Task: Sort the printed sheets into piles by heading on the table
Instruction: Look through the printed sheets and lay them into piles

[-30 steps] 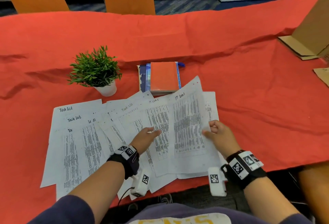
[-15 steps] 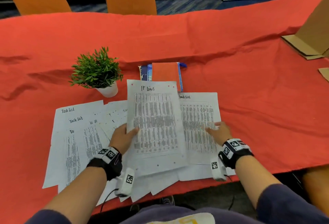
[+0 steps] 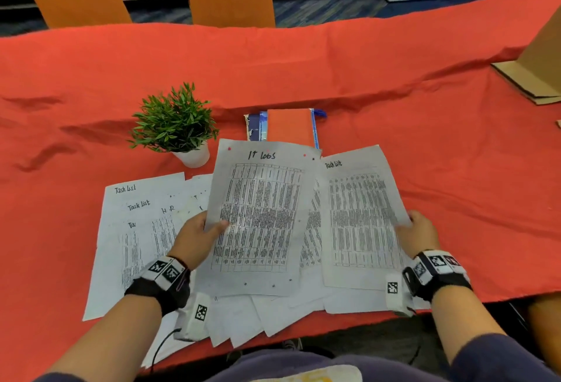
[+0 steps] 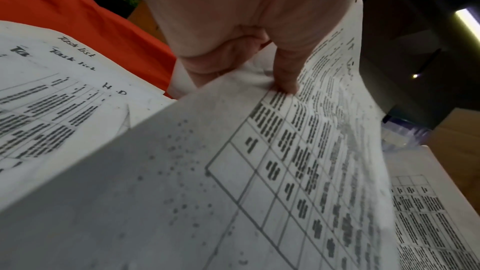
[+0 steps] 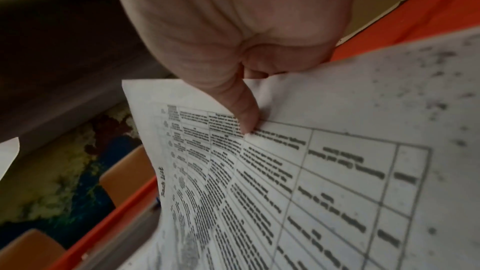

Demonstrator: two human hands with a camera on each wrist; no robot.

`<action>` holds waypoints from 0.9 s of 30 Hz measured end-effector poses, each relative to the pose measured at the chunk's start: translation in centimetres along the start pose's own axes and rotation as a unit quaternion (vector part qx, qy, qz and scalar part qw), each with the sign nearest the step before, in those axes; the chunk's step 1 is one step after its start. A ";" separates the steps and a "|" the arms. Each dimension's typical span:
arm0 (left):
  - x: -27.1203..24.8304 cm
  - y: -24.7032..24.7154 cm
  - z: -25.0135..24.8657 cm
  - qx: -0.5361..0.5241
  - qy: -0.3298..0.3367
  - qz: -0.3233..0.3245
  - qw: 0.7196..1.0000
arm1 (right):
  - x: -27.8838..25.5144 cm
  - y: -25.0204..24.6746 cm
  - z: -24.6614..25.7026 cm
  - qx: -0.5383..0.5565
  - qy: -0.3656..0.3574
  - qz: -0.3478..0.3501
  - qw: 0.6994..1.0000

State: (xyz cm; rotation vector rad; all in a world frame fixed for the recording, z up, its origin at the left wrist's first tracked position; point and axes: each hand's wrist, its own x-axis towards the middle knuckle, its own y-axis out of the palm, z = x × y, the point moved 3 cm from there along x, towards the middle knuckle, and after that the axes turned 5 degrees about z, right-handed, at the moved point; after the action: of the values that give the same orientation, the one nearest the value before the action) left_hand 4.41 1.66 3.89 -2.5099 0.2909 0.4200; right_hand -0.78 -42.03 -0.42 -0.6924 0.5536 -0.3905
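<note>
At the left, the sheet headed "IT Logs" (image 3: 258, 217) is held raised off the table (image 3: 334, 62) by its left edge, pinched between the thumb on top and the fingers beneath of the left hand (image 3: 194, 239); at the right, the sheet headed "Task List" (image 3: 361, 217) is pinched the same way at its right edge by the right hand (image 3: 420, 234). The loose sheets (image 3: 136, 229) spread beneath are largely covered, their table print is too blurred to be read, and the fingers under both papers are hidden

Left hand (image 3: 194, 237) pinching IT-logs sheet (image 3: 258, 217) — right hand (image 3: 420, 234), task-list sheet (image 3: 361, 217)
</note>
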 end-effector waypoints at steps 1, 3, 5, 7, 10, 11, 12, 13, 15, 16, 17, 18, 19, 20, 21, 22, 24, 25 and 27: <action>0.1 0.0 -0.4 -0.015 0.003 0.010 1.000 | -0.7 -0.8 0.3 0.024 -0.014 0.004 1.000; 0.3 0.2 -1.0 -0.050 0.005 0.023 0.998 | -1.8 -1.8 0.7 0.070 -0.030 0.022 0.997; 0.6 0.6 -1.7 -0.084 0.008 0.026 0.996 | -2.4 -1.7 1.2 0.088 -0.033 0.045 0.995; 0.7 1.1 -2.6 -0.107 0.013 0.021 0.994 | -2.0 -0.7 1.2 0.081 -0.031 0.073 0.994; 0.8 1.8 -3.1 -0.093 0.023 0.010 0.995 | -1.2 0.5 1.1 -0.009 -0.038 0.093 0.995; 0.8 1.9 -3.1 -0.083 0.026 0.009 0.996 | -1.1 0.5 1.2 -0.029 -0.045 0.078 0.995; 0.8 2.0 -3.1 -0.077 0.026 0.009 0.997 | -1.1 0.3 1.4 -0.029 -0.053 0.061 0.996; 0.9 2.0 -3.0 -0.076 0.024 0.011 0.997 | -1.2 0.0 1.7 -0.020 -0.068 0.043 0.997; 1.1 2.0 -2.8 -0.087 0.018 0.018 0.996 | -1.8 -0.8 2.5 0.014 -0.098 0.016 0.995; 1.2 2.0 -2.7 -0.094 0.014 0.021 0.995 | -2.3 -1.2 3.1 0.032 -0.112 0.010 0.993; 1.3 2.0 -2.7 -0.104 0.013 0.023 0.994 | -2.8 -1.5 3.8 0.052 -0.129 0.005 0.990; 1.3 2.1 -2.8 -0.117 0.013 0.024 0.993 | -3.5 -1.7 4.6 0.076 -0.140 0.005 0.987; 1.4 2.1 -2.9 -0.134 0.013 0.023 0.991 | -4.1 -1.9 5.4 0.106 -0.147 0.011 0.983; 1.5 2.2 -3.1 -0.150 0.012 0.021 0.988 | -4.8 -2.0 6.1 0.140 -0.150 0.022 0.978; 1.5 2.4 -3.4 -0.168 0.010 0.018 0.986 | -5.5 -1.9 6.9 0.176 -0.148 0.042 0.972; 1.6 2.5 -3.6 -0.188 0.006 0.015 0.982 | -5.8 -1.4 7.4 0.207 -0.140 0.066 0.966; 1.8 3.0 -4.1 -0.219 0.000 0.008 0.976 | -6.4 0.1 8.5 0.247 -0.107 0.124 0.955; 2.0 3.1 -4.2 -0.225 -0.002 0.006 0.974 | -6.5 1.2 9.0 0.266 -0.084 0.154 0.948; 2.3 3.4 -4.1 -0.228 -0.012 0.002 0.974 | -6.8 3.5 9.6 0.314 -0.046 0.228 0.920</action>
State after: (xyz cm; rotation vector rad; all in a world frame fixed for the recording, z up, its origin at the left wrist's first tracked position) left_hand 6.46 -3.73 4.59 -2.9480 0.2078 0.5725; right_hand 0.10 -31.37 5.66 0.0478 0.4454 -0.0797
